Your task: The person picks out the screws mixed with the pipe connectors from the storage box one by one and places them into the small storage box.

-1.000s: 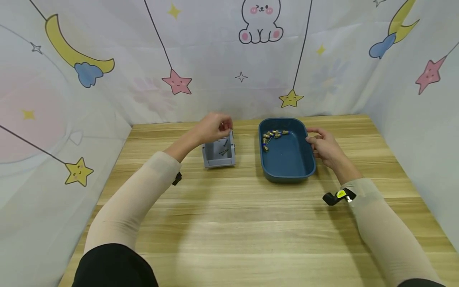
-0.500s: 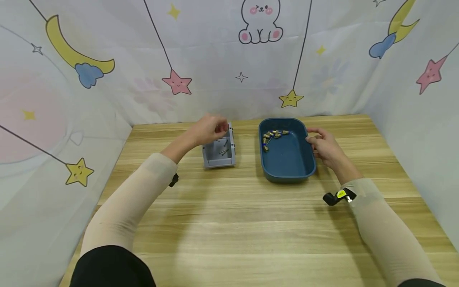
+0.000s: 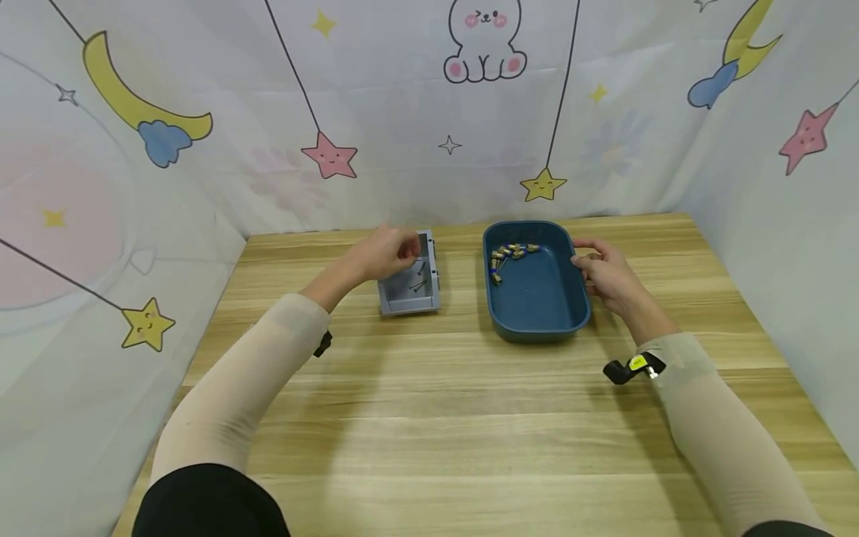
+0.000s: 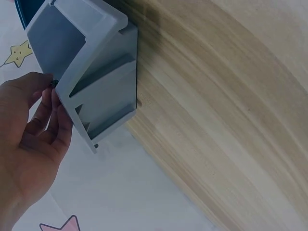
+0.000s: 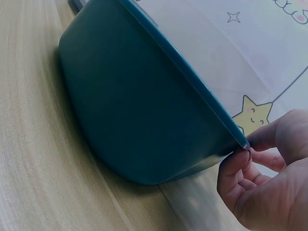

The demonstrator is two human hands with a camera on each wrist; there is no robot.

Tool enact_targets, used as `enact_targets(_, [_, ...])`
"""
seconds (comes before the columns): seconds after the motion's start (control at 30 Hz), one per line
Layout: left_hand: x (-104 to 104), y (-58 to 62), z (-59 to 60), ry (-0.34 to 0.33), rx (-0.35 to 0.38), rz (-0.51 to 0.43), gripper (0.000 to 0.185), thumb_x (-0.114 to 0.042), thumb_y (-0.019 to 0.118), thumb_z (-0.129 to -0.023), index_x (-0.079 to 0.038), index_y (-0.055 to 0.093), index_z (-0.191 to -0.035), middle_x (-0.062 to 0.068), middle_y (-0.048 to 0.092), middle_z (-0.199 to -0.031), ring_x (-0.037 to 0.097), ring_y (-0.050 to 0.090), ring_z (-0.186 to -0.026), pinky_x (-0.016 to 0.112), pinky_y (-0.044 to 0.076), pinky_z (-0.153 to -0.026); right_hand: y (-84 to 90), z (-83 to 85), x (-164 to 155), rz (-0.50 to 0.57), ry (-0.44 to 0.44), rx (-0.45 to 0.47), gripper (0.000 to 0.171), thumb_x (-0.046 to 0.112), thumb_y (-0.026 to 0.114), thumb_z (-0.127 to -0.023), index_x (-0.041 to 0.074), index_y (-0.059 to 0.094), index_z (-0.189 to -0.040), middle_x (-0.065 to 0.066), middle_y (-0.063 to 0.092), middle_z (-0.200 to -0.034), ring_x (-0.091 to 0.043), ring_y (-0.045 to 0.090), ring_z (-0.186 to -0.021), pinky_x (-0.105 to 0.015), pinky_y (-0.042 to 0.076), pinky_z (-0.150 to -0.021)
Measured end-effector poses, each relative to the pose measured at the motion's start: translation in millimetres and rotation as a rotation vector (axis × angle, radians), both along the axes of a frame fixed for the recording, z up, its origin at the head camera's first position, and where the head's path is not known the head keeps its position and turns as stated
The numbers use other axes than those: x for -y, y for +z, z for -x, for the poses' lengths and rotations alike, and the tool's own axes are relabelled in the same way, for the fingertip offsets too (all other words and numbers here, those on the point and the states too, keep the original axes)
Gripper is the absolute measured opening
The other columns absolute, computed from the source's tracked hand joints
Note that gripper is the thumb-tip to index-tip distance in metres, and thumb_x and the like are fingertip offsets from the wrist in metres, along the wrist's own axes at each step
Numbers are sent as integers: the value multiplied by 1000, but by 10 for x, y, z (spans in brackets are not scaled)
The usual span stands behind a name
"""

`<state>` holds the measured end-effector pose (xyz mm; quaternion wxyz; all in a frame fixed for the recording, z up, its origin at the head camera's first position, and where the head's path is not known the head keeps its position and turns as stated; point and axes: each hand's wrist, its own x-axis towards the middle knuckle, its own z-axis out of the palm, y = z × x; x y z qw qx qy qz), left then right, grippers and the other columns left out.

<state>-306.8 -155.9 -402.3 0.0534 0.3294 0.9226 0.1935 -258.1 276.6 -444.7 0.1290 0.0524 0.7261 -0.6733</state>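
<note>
My left hand [image 3: 384,253] hovers over the far-left corner of the grey bin [image 3: 410,286], fingers curled with the tips pinched together on something small and dark at the bin's rim; I cannot tell from either view what it is. In the left wrist view the fingertips [image 4: 50,91] lie against the bin's ribbed outer wall [image 4: 103,91]. The bin is a small, square, hard-plastic box with straight walls and a lowered front lip; a few thin dark screws [image 3: 419,282] lie loose on its floor.

My right hand [image 3: 604,272] grips the right rim of the blue tray [image 3: 537,317], thumb above the edge and fingers curled beneath it, as the right wrist view shows [image 5: 269,163]. The tray is a smooth, matte, rounded-rectangle basin with sloping walls [image 5: 144,106]. A cluster of short brass-coloured fittings [image 3: 510,253] lies in its far-left corner.

Both containers stand side by side, slightly apart, near the far edge of the table [image 3: 429,418], a pale wood-grain surface.
</note>
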Motion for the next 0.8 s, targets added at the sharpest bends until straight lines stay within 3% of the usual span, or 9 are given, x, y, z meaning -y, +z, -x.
enact_targets(0.8, [28,-74,21,22,5,31,3,-8,68,-101,-6,69,-102,7,66,-91,21,58,-81,37,51,-75,-1,8,-1,-8,-1,14,51,14,54,-111,10,39,-159,2,49,-88,-9,47,-65,-23,39,-49])
